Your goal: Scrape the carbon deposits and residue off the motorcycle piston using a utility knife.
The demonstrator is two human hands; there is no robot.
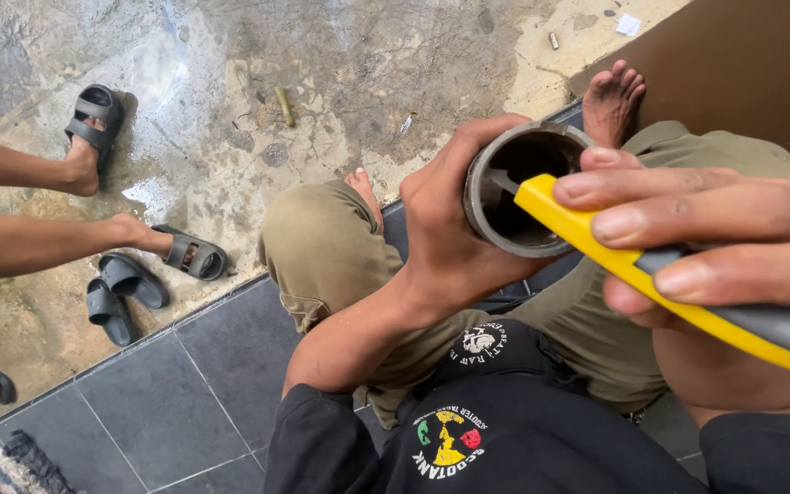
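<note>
My left hand (445,229) is wrapped around a short grey metal cylinder (505,240), its open end turned up toward me. My right hand (706,233) grips a yellow and grey utility knife (651,274). The knife's blade tip reaches into the cylinder's open mouth near the inner wall. Both hands sit above my lap, over olive trousers (322,247) and a black shirt (505,430).
I sit on dark grey floor tiles (185,384) beside a rough concrete floor (322,73). Another person's legs and sandalled feet (93,146) are at the left, with a spare pair of dark sandals (121,293) nearby. My bare foot (613,96) rests ahead.
</note>
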